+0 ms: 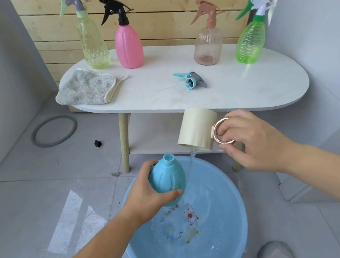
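**Blue bottle**: capless, neck up and tilted toward 1 o'clock. It is held above the far side of the blue basin, which sits at 6 o'clock in the view. The left hand comes in from 8 o'clock. Its grip is closed round the lower belly, with the thumb across the near face and the fingers hidden behind.

**Mug**: cream, tipped mouth-down, at 2 o'clock from the bottle. The right hand has it by the rose-gold ring handle. The grip is closed, fingers hooked at the ring and thumb under it.

**Water stream**: falls from the mug's lip and passes just beside the bottle at its 3 o'clock, then drops into the basin. It appears to miss the opening; I cannot tell whether any gets in.

**Handling (judgement):**
- The bottle looks like thin plastic: light, fairly stiff, and likely to dent under a hard squeeze.
- It is wet and smooth, so slippery. The wide belly, where shallow ribs give some purchase, looks the best place to hold it.
- The narrow mouth calls for a thin pour from close above.
- The mug is rigid, probably ceramic, and could break on the tile floor.
- Its small ring allows only a pinch-like hold.

**Table**, at 12 o'clock:
- A loose blue trigger head lies near the middle.
- A cloth lies at 10 o'clock.
- Along the back stand a yellow-green sprayer, a pink sprayer, a clear rose sprayer and a green sprayer.
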Demonstrator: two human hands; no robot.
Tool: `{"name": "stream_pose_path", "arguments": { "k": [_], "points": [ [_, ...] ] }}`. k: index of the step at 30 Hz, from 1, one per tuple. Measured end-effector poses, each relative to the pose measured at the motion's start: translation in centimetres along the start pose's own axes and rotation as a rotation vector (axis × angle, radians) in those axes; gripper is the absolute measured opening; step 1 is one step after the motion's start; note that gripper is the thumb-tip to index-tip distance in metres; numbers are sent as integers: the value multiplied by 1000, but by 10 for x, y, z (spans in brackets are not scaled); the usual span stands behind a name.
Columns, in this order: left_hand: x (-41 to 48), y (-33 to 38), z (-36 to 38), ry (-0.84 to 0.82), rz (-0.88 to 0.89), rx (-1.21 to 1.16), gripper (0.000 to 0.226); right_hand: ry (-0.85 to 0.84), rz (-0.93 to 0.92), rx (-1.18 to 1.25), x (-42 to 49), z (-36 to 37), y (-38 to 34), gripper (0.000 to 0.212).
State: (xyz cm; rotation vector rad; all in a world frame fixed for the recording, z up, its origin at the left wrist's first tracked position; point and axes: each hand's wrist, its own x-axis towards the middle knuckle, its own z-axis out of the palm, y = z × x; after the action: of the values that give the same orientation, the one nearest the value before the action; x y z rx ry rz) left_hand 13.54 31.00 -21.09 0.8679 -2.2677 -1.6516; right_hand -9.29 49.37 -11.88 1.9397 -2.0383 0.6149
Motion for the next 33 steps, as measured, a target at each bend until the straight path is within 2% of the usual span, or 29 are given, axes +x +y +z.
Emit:
{"name": "stream_pose_path", "arguments": {
  "k": [3, 6, 8, 11, 15, 19, 22, 26, 33],
  "points": [
    [1, 13, -4, 2, 34, 8, 76, 25, -57, -37, -1, -7, 2, 21],
    [5, 26, -9, 3, 63, 19, 78, 38, -11, -15, 0, -17, 0, 20],
    [8, 36, -13, 5, 85, 39, 82, 64, 148, 105, 4, -26, -8, 22],
    [12, 56, -21, 9, 118, 49, 91, 116, 512, 398, 14, -37, -15, 21],
    [17, 90, -29, -2, 175, 30, 86, 240, 915, 705, 32, -49, 1, 31],
    [25, 126, -35, -43, 209, 40, 79, 343, 1159, 889, 40, -59, 43, 30],
    [33, 143, -35, -82, 238, 36, 76, 397, 1261, 923, 41, -69, 75, 23],
    [47, 159, -29, -105, 247, -5, 77, 437, 1367, 934, 38, -79, 109, 24],
    [72, 171, -14, -77, 253, -43, 77, 359, 1431, 885, 36, -66, 140, 22]
  ]
}}
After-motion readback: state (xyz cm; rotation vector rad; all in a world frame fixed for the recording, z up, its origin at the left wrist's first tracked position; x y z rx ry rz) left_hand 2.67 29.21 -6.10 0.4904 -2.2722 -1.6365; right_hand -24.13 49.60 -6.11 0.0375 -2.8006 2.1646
